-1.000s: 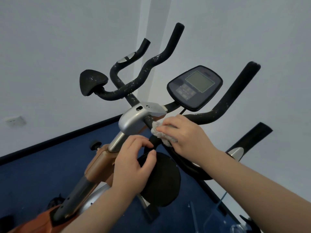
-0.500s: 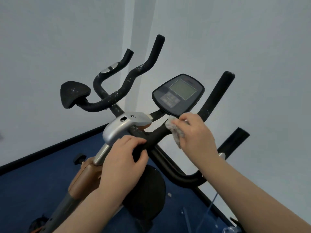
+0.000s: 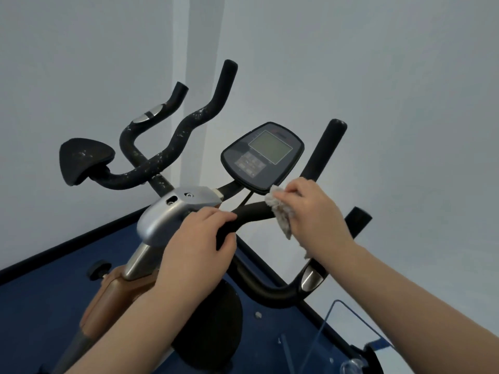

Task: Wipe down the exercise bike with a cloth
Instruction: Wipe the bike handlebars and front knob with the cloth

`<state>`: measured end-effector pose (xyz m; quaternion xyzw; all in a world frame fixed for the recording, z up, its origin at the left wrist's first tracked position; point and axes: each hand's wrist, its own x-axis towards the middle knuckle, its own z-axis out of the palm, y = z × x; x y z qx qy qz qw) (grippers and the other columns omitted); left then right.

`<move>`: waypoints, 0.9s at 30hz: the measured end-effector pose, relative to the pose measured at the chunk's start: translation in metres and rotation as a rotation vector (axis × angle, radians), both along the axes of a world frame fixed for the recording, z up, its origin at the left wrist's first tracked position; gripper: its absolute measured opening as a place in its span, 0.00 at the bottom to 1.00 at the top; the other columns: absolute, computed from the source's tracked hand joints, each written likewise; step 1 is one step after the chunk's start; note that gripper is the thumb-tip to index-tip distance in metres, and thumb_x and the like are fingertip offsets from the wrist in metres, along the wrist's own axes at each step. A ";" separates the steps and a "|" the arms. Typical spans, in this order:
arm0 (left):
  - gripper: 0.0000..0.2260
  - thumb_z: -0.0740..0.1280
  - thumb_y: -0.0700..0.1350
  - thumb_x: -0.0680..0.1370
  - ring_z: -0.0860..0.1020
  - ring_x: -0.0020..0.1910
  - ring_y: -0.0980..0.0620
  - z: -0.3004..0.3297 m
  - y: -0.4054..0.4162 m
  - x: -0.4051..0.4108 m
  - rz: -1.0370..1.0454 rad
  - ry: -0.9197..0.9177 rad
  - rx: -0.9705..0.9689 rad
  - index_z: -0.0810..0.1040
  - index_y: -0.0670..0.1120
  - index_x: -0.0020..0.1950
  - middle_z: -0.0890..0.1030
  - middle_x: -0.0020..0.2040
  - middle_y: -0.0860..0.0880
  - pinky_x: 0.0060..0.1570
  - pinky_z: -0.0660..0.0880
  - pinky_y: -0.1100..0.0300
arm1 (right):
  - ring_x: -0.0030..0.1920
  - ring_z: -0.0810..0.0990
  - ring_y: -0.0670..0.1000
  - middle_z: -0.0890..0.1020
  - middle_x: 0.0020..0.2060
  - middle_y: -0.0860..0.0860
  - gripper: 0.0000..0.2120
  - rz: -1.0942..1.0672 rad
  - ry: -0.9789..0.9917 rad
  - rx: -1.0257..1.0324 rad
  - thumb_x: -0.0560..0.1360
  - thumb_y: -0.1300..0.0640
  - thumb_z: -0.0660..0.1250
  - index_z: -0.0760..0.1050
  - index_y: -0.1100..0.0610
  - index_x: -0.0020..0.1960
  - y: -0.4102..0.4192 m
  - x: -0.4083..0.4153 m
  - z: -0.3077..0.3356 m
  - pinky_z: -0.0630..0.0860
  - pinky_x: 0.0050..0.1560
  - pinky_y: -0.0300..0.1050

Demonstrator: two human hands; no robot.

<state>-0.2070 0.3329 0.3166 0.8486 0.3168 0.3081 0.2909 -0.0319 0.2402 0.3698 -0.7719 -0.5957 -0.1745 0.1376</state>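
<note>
**Kid:** Wiping the bar now? Where is the cloth (image 3: 279, 211)?

**Helper:** It is bunched up in the right hand (image 3: 314, 211). The fingers are closed around it, and it sits on the black bar (image 3: 252, 211), just under the screen (image 3: 263, 155). A bit of it hangs down below the hand.

**Kid:** What is the left hand (image 3: 197, 238) doing?

**Helper:** It is wrapped around the same bar, close to the grey cap (image 3: 172, 211). The fingers are curled shut on the bar with the thumb underneath. I think it keeps the bike (image 3: 108, 300) from wobbling.

**Kid:** How do you wipe it well?

**Helper:** Fold the cloth all the way around the bar, so it cleans the back side too. Squeeze a little and slide slowly along to the end. Go in one direction, so the dirt is not pushed back.

**Kid:** Is the screen safe?

**Helper:** It is very close to the cloth. I would press softly there, so no buttons get pushed. A thin wire (image 3: 247, 198) also runs down under the screen, so do not tug on it.

**Kid:** Is there much left to clean?

**Helper:** I think so. The far bars (image 3: 172, 155) have lots of white specks on them. The small pad (image 3: 83, 160) on the left has specks too. Those look like they need the cloth next.
</note>
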 end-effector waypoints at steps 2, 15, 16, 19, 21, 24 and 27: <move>0.13 0.65 0.47 0.75 0.72 0.55 0.59 0.005 -0.001 0.010 0.004 -0.033 0.006 0.78 0.55 0.59 0.77 0.53 0.60 0.52 0.69 0.63 | 0.45 0.77 0.55 0.79 0.45 0.55 0.11 -0.072 0.009 0.076 0.73 0.58 0.64 0.82 0.60 0.50 -0.007 0.012 0.012 0.75 0.37 0.45; 0.09 0.69 0.51 0.73 0.69 0.49 0.56 0.000 -0.005 0.073 0.058 -0.128 0.039 0.81 0.54 0.52 0.77 0.47 0.58 0.47 0.65 0.62 | 0.43 0.77 0.54 0.77 0.45 0.53 0.09 -0.202 -0.104 0.098 0.70 0.63 0.68 0.81 0.57 0.49 -0.022 0.066 0.048 0.72 0.38 0.42; 0.09 0.69 0.51 0.73 0.70 0.49 0.56 0.000 -0.005 0.074 0.066 -0.140 0.030 0.81 0.54 0.51 0.77 0.46 0.59 0.47 0.66 0.62 | 0.40 0.77 0.53 0.78 0.44 0.52 0.09 -0.200 -0.041 0.200 0.71 0.60 0.65 0.81 0.57 0.49 -0.022 0.066 0.055 0.72 0.37 0.40; 0.08 0.70 0.51 0.72 0.70 0.49 0.55 0.000 -0.003 0.075 0.069 -0.140 0.026 0.81 0.55 0.50 0.76 0.45 0.60 0.47 0.67 0.60 | 0.39 0.75 0.47 0.77 0.44 0.48 0.12 -0.055 0.106 0.117 0.74 0.54 0.61 0.81 0.55 0.51 -0.007 0.048 0.047 0.70 0.40 0.34; 0.08 0.70 0.50 0.72 0.70 0.49 0.56 0.000 -0.003 0.074 0.055 -0.141 0.042 0.81 0.55 0.50 0.76 0.45 0.61 0.46 0.66 0.61 | 0.46 0.74 0.49 0.77 0.49 0.49 0.11 -0.068 0.057 -0.053 0.76 0.57 0.63 0.79 0.53 0.55 -0.003 0.041 0.029 0.72 0.45 0.40; 0.08 0.71 0.49 0.72 0.70 0.48 0.57 -0.003 -0.001 0.072 0.051 -0.163 0.049 0.81 0.55 0.50 0.76 0.45 0.61 0.46 0.64 0.64 | 0.47 0.74 0.50 0.78 0.47 0.49 0.11 -0.199 -0.051 -0.001 0.75 0.59 0.64 0.81 0.53 0.54 -0.015 0.052 0.038 0.74 0.44 0.44; 0.08 0.72 0.49 0.71 0.72 0.48 0.55 -0.001 -0.002 0.074 0.060 -0.156 0.065 0.81 0.54 0.49 0.77 0.45 0.60 0.45 0.68 0.61 | 0.38 0.75 0.44 0.76 0.38 0.44 0.09 -0.158 0.096 0.357 0.74 0.54 0.65 0.82 0.54 0.50 -0.023 0.065 0.079 0.71 0.41 0.26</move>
